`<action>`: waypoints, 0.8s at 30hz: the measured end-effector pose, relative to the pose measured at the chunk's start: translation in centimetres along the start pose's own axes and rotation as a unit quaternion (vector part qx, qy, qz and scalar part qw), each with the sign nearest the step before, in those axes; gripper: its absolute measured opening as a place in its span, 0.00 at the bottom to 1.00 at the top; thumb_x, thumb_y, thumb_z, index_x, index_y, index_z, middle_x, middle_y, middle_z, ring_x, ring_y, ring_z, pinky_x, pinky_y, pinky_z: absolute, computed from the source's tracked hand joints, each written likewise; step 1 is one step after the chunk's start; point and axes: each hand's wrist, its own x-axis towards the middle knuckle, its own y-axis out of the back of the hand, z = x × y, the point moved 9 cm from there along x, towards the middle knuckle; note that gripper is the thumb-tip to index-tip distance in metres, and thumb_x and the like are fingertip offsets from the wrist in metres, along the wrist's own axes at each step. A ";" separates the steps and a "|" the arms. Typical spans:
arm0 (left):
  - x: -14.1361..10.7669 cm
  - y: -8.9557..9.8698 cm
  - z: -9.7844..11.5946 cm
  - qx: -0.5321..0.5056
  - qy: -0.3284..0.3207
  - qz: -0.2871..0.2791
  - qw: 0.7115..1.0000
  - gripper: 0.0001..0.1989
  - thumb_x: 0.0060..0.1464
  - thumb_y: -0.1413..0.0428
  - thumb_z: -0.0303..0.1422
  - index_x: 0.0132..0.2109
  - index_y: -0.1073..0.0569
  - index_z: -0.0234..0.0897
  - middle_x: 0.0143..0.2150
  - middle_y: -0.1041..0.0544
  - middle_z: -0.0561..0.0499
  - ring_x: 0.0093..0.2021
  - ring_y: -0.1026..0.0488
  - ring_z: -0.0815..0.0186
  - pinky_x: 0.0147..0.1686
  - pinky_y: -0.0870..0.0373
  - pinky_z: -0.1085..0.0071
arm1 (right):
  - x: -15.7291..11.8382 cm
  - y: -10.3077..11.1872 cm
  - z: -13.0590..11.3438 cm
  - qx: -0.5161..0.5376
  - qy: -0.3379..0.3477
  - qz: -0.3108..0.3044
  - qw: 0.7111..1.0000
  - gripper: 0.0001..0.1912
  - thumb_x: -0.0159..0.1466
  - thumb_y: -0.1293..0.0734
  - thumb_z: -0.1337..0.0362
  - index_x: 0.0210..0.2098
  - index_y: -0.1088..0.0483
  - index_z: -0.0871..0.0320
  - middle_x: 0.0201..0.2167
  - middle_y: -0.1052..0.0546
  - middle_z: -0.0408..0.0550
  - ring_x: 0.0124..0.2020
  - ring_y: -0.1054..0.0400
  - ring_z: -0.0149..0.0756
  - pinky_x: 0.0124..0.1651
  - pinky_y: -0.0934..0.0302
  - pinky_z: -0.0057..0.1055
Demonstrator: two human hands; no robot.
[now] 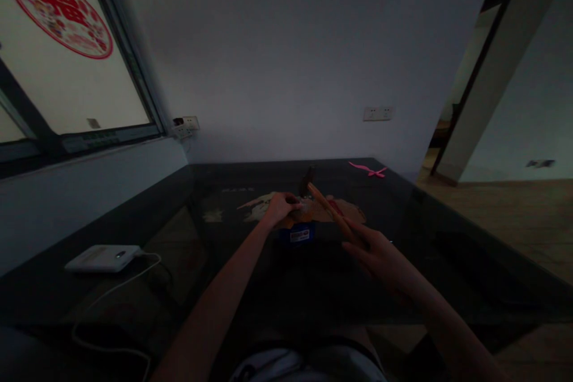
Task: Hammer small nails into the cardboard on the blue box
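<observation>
My right hand is wrapped round the wooden handle of a hammer, whose dark head is at the far end, beyond my left hand. My left hand rests on a flat, tan and orange patterned piece, thumb and forefinger pinched together. Whatever is between those fingertips is too small and dark to make out. Under the near edge of the patterned piece sits a blue box with a white label. Pale, irregular flat shapes spread to the left of my left hand.
A white power bank lies at the left of the dark glossy table, its white cable trailing toward me. Thin pink pieces lie near the back right corner. The wall stands directly behind the table.
</observation>
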 end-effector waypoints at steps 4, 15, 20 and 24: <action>-0.2 0.3 0.6 0.012 -0.006 0.004 1.000 0.10 0.44 0.40 0.32 0.34 0.22 0.30 0.32 0.21 0.47 0.32 0.26 0.66 0.33 0.33 0.73 | 0.3 -0.3 0.0 -0.015 0.016 -0.008 1.000 0.31 0.58 0.38 0.62 0.59 0.39 0.68 0.50 0.26 0.59 0.45 0.30 0.46 0.47 0.37 0.40; 0.0 0.2 0.5 0.008 -0.024 0.011 1.000 0.08 0.44 0.40 0.31 0.33 0.23 0.30 0.31 0.21 0.48 0.31 0.27 0.67 0.33 0.33 0.73 | 0.2 0.2 -0.3 0.007 0.039 0.021 0.999 0.29 0.58 0.37 0.62 0.58 0.38 0.61 0.50 0.26 0.55 0.47 0.30 0.45 0.48 0.38 0.39; -0.2 0.3 0.6 0.010 -0.020 0.011 1.000 0.09 0.43 0.39 0.30 0.34 0.23 0.30 0.32 0.21 0.47 0.31 0.27 0.66 0.32 0.33 0.74 | 0.5 -0.9 0.9 -0.001 -0.005 -0.018 1.000 0.29 0.58 0.37 0.62 0.58 0.38 0.63 0.47 0.24 0.55 0.42 0.28 0.45 0.44 0.35 0.39; -0.3 0.2 0.7 -0.003 -0.023 0.004 1.000 0.07 0.45 0.41 0.29 0.33 0.23 0.29 0.32 0.21 0.47 0.30 0.27 0.68 0.32 0.33 0.74 | 0.3 -0.2 0.3 -0.002 0.016 0.002 1.000 0.30 0.58 0.37 0.61 0.58 0.39 0.65 0.51 0.27 0.57 0.48 0.31 0.46 0.50 0.39 0.40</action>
